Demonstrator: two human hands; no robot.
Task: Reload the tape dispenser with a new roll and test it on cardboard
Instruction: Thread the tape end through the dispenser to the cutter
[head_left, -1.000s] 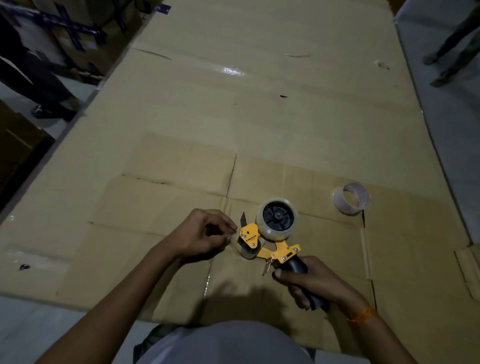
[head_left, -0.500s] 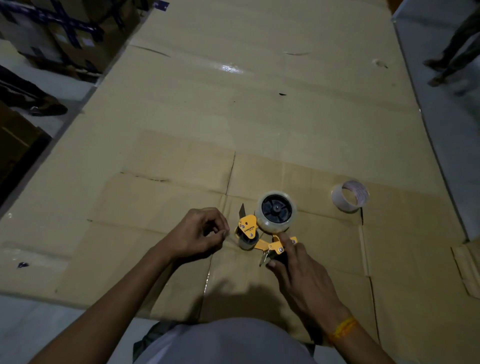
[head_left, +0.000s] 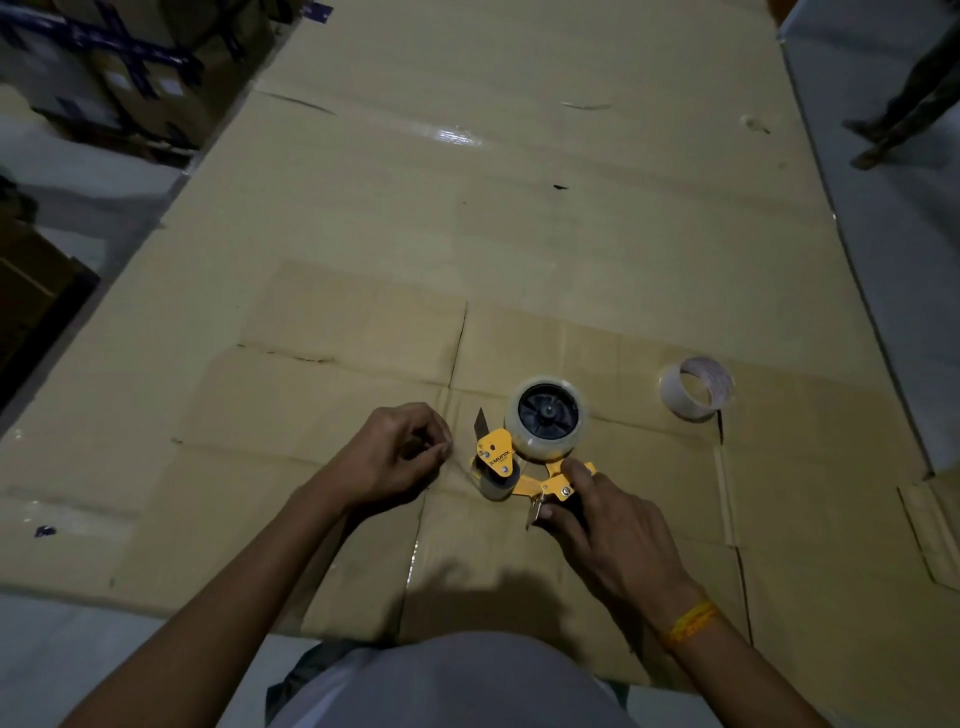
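A yellow tape dispenser (head_left: 498, 457) lies on flattened cardboard (head_left: 363, 395), with a clear tape roll (head_left: 546, 420) mounted on its black hub. My right hand (head_left: 602, 525) covers the dispenser's black handle, fingers pressing its yellow frame. My left hand (head_left: 400, 454) sits just left of the dispenser's front roller, thumb and fingers pinched together, apparently on the clear tape end, which is too faint to make out. An empty white tape core (head_left: 696, 388) lies on the cardboard to the right.
Large cardboard sheets (head_left: 519, 182) cover the floor ahead. Stacked boxes with blue strapping (head_left: 119, 67) stand at the far left. Another person's legs (head_left: 909, 93) show at the upper right on grey floor. A loose cardboard flap (head_left: 930, 525) lies at right.
My right hand shifted from gripping the handle underneath to lying on top of the handle and frame. The dispenser settled flat on the cardboard. My left hand stayed pinched beside the roller.
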